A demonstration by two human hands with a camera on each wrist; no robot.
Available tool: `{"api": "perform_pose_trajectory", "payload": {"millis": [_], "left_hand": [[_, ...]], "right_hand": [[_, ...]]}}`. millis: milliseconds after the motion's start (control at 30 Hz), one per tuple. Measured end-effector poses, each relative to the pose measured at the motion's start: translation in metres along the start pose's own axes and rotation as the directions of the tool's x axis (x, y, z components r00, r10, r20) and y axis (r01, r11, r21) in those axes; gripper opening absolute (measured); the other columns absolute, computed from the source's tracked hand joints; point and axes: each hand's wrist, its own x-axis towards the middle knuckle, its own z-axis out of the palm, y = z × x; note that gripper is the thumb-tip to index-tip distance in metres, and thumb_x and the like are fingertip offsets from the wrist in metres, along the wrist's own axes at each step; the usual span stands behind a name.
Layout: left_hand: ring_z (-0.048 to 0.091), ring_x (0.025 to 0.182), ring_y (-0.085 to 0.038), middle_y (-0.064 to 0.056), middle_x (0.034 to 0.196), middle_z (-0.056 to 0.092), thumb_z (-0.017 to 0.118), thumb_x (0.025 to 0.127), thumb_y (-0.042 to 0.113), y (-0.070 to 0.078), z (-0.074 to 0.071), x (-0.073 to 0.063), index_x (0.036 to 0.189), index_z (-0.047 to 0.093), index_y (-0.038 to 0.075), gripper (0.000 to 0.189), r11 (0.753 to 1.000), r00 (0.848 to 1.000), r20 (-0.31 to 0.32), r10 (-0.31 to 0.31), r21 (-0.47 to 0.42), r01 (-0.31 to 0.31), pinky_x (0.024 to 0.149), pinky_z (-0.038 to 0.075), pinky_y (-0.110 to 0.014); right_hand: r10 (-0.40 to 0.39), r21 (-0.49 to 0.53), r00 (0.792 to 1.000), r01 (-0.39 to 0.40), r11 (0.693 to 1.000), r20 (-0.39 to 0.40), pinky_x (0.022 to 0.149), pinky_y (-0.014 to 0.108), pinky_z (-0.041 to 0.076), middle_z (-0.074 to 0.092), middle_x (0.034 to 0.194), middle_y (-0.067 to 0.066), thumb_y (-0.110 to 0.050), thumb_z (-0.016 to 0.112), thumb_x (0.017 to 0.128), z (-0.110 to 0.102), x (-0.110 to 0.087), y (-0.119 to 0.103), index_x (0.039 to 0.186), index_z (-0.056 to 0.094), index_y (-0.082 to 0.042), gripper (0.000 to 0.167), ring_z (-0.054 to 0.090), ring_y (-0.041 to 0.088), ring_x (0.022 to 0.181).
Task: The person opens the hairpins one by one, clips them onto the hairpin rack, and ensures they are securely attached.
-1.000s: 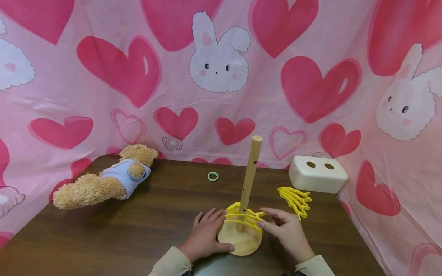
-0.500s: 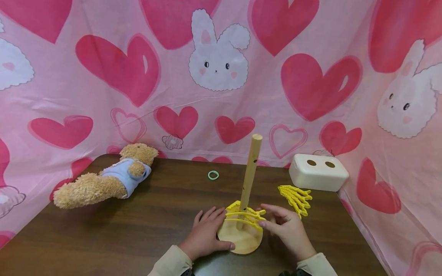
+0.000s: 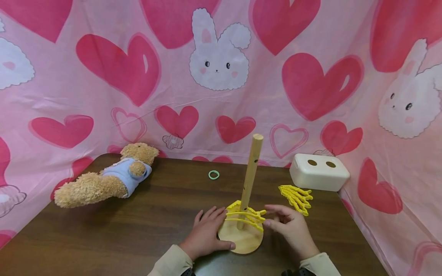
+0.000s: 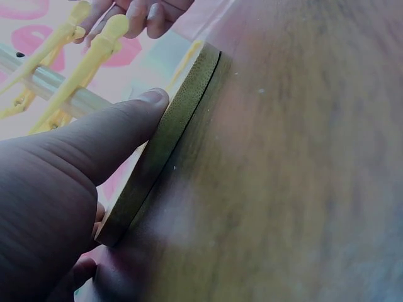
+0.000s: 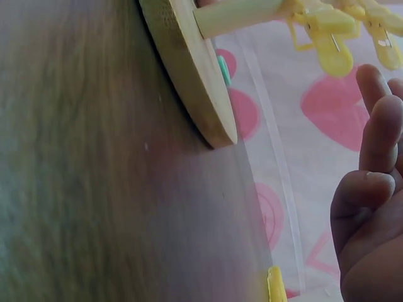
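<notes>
A wooden stand has a round base [image 3: 241,242] and an upright pole [image 3: 251,170]. Curved yellow plastic bars [image 3: 256,217] surround its lower pole; the right wrist view shows spring clips [image 5: 334,53] at their ends. My left hand [image 3: 205,234] rests at the base's left side, fingers extended toward the back. Its thumb [image 4: 135,119] presses on the base near the rim. On the other side, my right hand [image 3: 291,232] is right beside the clip ends. Its fingers are loosely bent, with a gap to the clips in the right wrist view, and hold nothing.
More yellow pieces [image 3: 297,197] lie fanned out on the dark wooden table [image 3: 145,234] at the right. Behind them stands a white box [image 3: 319,179] with two round holes. A green ring [image 3: 213,179] lies at the back. A teddy bear [image 3: 122,174] lies at the left.
My right fingertips have moved slightly right, off the yellow clip ends. My left hand has stayed on the base, and the stand has not visibly moved.
</notes>
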Motion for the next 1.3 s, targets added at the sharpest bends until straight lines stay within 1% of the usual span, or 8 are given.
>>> {"api": "perform_pose_trajectory", "payload": {"millis": [167,400,600,833,933,1000,1100,1300], "left_hand": [[0.027,0.148,-0.033,-0.004,0.159,0.038,0.075,0.076,0.068,0.000,0.000,0.000,0.154,0.043,0.011,0.101,1.000,1.000,0.004,-0.003,-0.003,0.003,0.114,0.013,-0.066],[0.027,0.148,-0.033,-0.004,0.159,0.038,0.075,0.076,0.068,0.000,0.000,0.000,0.153,0.043,0.011,0.101,1.000,1.000,0.003,-0.005,-0.005,0.005,0.114,0.012,-0.066],[0.027,0.148,-0.032,-0.004,0.159,0.038,0.075,0.076,0.068,0.000,0.000,0.000,0.153,0.043,0.011,0.101,1.000,1.000,0.003,-0.004,0.001,0.004,0.114,0.012,-0.065],[0.028,0.148,-0.033,-0.004,0.158,0.039,0.076,0.076,0.067,0.000,0.000,-0.001,0.153,0.044,0.010,0.101,1.000,1.000,-0.008,0.005,-0.003,-0.005,0.114,0.013,-0.066],[0.028,0.148,-0.033,-0.004,0.158,0.040,0.076,0.075,0.067,-0.001,0.001,0.000,0.153,0.044,0.010,0.101,1.000,1.000,-0.015,0.010,-0.004,-0.010,0.114,0.013,-0.066],[0.029,0.148,-0.032,-0.004,0.158,0.040,0.075,0.075,0.068,-0.002,0.002,0.000,0.153,0.044,0.011,0.101,1.000,1.000,-0.018,0.010,0.006,-0.010,0.114,0.013,-0.065],[0.029,0.147,-0.032,-0.003,0.158,0.040,0.075,0.075,0.068,-0.002,0.003,0.000,0.153,0.045,0.011,0.101,1.000,1.000,-0.022,0.011,0.012,-0.011,0.114,0.014,-0.065],[0.030,0.147,-0.033,-0.004,0.158,0.040,0.076,0.075,0.068,-0.002,0.003,0.000,0.152,0.045,0.011,0.101,1.000,1.000,-0.026,0.013,0.018,-0.013,0.113,0.014,-0.065]], "right_hand": [[-0.010,-0.044,0.995,0.006,0.999,-0.094,0.059,0.026,0.049,0.075,0.097,0.006,-0.009,0.083,0.082,-0.003,0.002,0.002,0.115,0.070,0.005,0.038,0.058,0.017,0.070],[-0.042,-0.188,0.963,-0.009,0.982,-0.265,0.066,0.025,0.051,0.075,0.090,0.002,-0.021,0.084,0.084,-0.008,0.005,0.003,0.109,0.075,-0.004,0.032,0.061,0.016,0.076],[-0.110,-0.289,0.934,0.007,0.957,-0.341,0.071,0.022,0.047,0.072,0.101,0.001,-0.020,0.084,0.084,-0.012,0.009,0.010,0.104,0.078,-0.010,0.023,0.059,0.017,0.085],[-0.145,-0.331,0.907,0.007,0.943,-0.396,0.090,0.028,0.043,0.069,0.117,0.001,-0.024,0.083,0.085,-0.017,0.013,0.013,0.110,0.076,-0.009,0.030,0.053,0.001,0.107],[-0.156,-0.334,0.898,0.011,0.943,-0.411,0.100,0.033,0.044,0.065,0.120,0.000,-0.017,0.083,0.084,-0.020,0.014,0.015,0.112,0.075,-0.007,0.031,0.053,0.005,0.112],[-0.142,-0.334,0.905,0.000,0.943,-0.402,0.107,0.042,0.042,0.062,0.125,0.002,-0.015,0.084,0.084,-0.023,0.015,0.017,0.116,0.073,-0.005,0.036,0.052,0.012,0.120],[-0.119,-0.347,0.931,-0.009,0.938,-0.344,0.111,0.057,0.033,0.056,0.137,0.009,-0.015,0.083,0.084,-0.028,0.017,0.017,0.125,0.067,-0.003,0.045,0.045,0.027,0.133],[-0.011,-0.393,0.978,-0.073,0.917,-0.208,0.113,0.067,0.022,0.035,0.155,0.021,-0.023,0.082,0.086,-0.041,0.021,0.019,0.142,0.050,0.000,0.068,0.026,0.045,0.145]]}}
